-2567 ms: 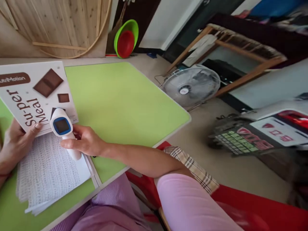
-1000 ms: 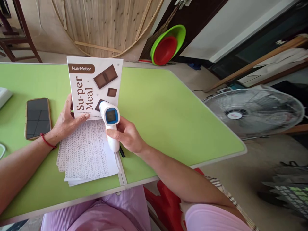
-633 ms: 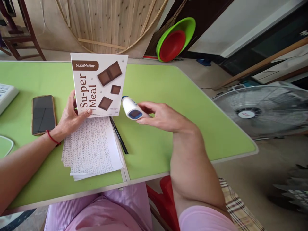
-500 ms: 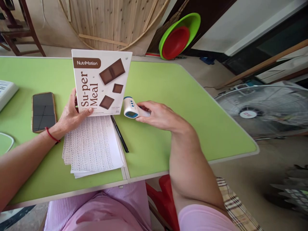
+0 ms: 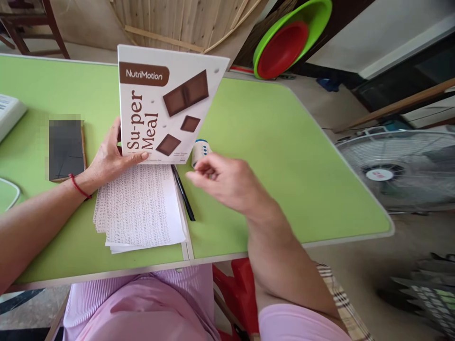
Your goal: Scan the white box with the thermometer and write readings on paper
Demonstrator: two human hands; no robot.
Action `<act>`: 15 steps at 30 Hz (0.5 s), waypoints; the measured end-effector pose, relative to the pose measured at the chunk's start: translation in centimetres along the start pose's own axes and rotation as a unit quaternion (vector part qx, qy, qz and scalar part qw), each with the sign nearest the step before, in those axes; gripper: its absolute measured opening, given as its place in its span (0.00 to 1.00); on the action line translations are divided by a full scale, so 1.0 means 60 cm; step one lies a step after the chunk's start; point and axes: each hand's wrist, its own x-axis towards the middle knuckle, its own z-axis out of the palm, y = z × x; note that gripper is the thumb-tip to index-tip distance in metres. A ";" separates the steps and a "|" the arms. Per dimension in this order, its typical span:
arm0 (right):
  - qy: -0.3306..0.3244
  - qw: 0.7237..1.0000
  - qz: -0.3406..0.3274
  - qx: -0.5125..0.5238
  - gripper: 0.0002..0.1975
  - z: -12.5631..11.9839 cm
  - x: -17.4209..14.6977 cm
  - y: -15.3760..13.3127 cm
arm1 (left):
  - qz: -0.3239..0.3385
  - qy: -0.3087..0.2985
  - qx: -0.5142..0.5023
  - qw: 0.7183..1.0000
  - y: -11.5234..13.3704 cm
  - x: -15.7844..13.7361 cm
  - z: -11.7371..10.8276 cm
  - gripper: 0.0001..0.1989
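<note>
My left hand (image 5: 113,158) grips the lower left edge of a white box (image 5: 142,118) printed "NutriMotion Su-per Meal" with brown chocolate pieces. The box is held upright, tilted a little, its thumb-side front facing me. Below it lies a stack of handwritten paper sheets (image 5: 142,208), its top covered by the box. A black pen (image 5: 185,194) lies along the papers' right edge. My right hand (image 5: 223,180) hovers to the right of the pen, fingers curled in, with nothing seen in them. Behind it a white and blue infrared thermometer (image 5: 202,148) lies on the table, partly hidden by hand and box.
On the green table (image 5: 270,142), a phone (image 5: 66,149) lies left of my left wrist. A white device (image 5: 9,113) and a white cable (image 5: 14,189) are at the far left. A standing fan (image 5: 380,173) is beyond the right edge, and green and red basins (image 5: 282,49) are behind.
My right hand has let go of the thermometer and moved toward me, fingers curling. The box looks larger and leans more to the right. The view has shifted slightly.
</note>
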 end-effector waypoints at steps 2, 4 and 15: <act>-0.040 0.999 -0.013 -0.004 0.07 0.021 0.000 -0.023 | -0.002 0.003 0.009 1.000 -0.001 0.000 0.003 0.43; -0.067 0.998 -0.009 -0.007 0.08 0.026 0.002 -0.029 | -0.001 0.002 0.013 1.000 -0.001 0.001 0.004 0.44; -0.064 0.895 -0.073 0.435 0.12 -0.071 -0.044 -0.012 | -0.011 0.026 0.033 0.999 -0.012 -0.004 0.020 0.41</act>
